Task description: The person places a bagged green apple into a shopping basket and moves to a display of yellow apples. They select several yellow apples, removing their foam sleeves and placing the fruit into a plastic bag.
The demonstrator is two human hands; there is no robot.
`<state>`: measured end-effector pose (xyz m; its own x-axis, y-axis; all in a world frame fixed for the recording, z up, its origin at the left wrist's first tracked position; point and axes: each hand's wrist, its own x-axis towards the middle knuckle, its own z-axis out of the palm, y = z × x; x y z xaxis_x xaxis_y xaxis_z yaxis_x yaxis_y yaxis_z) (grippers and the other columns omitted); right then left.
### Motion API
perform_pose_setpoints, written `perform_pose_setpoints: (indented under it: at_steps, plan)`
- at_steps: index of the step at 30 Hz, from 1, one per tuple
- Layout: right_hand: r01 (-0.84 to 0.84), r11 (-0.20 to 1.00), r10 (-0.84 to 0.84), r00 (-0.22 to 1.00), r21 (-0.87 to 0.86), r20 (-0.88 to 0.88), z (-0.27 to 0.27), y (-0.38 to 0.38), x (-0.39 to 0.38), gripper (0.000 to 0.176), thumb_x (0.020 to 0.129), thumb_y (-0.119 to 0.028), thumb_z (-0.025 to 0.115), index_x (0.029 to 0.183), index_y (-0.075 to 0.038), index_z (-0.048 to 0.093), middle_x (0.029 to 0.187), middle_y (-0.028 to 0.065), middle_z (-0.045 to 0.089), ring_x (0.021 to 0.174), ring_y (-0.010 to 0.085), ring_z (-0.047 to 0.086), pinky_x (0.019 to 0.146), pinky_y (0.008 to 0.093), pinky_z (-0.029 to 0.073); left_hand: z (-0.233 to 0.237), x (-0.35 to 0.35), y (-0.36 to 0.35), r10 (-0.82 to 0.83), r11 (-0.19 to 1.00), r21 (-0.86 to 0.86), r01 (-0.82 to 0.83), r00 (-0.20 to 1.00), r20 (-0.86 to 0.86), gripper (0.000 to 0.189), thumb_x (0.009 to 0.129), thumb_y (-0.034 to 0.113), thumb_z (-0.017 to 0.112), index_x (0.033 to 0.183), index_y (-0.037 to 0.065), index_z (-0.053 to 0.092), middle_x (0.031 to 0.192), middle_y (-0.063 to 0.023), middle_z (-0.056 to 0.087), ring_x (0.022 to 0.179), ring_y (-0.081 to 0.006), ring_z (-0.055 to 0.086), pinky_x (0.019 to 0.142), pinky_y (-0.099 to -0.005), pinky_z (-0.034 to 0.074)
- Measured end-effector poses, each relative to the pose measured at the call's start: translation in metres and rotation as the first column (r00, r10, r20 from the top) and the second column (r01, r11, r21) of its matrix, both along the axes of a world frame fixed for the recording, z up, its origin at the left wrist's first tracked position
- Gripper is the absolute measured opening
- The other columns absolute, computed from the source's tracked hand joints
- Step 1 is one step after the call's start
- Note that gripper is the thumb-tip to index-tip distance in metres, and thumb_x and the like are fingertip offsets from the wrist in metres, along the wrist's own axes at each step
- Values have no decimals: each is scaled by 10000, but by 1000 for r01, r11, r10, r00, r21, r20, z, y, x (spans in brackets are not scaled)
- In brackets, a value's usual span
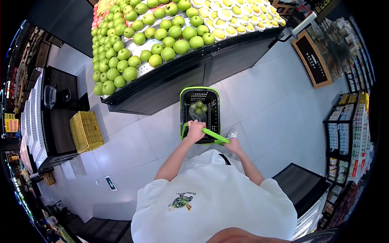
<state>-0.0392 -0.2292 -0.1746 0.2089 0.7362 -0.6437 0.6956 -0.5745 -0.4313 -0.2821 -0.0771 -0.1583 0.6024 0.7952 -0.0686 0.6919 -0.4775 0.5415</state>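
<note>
A black shopping basket (215, 115) with a bright green rim stands on the floor in front of me. Inside it is a clear plastic bag (197, 115) with several green apples (199, 107). My left hand (195, 130) is closed over the basket, its fingers at the gathered top of the bag; the hand also overlaps the green handle (214, 135). At the handle's right end, my right hand (233, 145) grips it. How firmly the left fingers hold the bag is hidden.
Ahead is a fruit stand (170, 75) with green apples (181, 46) and yellow fruit in white foam nets (225, 15). A yellow crate (86, 131) sits on the left. On the right stand a bakery sign (311, 58) and stocked shelves (342, 129).
</note>
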Motion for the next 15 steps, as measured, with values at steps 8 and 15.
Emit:
perform_pose_setpoints:
  at_steps: [8, 15]
  plan:
    - [134, 991, -135, 990, 26, 48, 17, -17, -80, 380, 790, -399, 748, 905, -39, 791, 842, 254, 726, 806, 434, 721, 775, 507, 584, -1, -62, 4, -112, 993, -31, 112, 994, 6, 142, 749, 129, 752, 857, 173, 671, 905, -11, 717, 1025, -242, 599, 983, -501, 344]
    - [177, 978, -184, 981, 112, 57, 13, -50, -139, 366, 815, -380, 710, 892, -30, 783, 853, 269, 719, 839, 453, 715, 789, 524, 581, 3, -105, -14, -133, 991, 14, 132, 991, 35, 141, 742, 118, 757, 828, 175, 661, 877, -11, 709, 1030, -240, 606, 995, -496, 337]
